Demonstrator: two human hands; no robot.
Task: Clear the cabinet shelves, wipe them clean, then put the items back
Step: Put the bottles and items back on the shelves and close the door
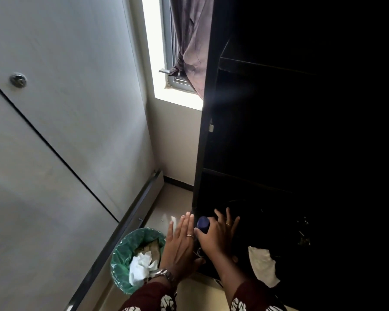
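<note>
The dark cabinet (278, 131) fills the right side, its shelves (265, 63) too dim to show any contents. Low at its front left corner, my right hand (216, 236) grips a dark blue bottle (203, 223) by its rounded top. My left hand (180, 241) is flat and open just left of the bottle, fingers spread, holding nothing. A white cloth (263, 265) lies at the cabinet's bottom edge, to the right of my right forearm.
A bin with a green liner (121, 261), holding crumpled white paper, stands on the floor left of my hands. A pale wardrobe door (65, 131) with a lock lines the left. A window (157, 52) with a knotted curtain is behind.
</note>
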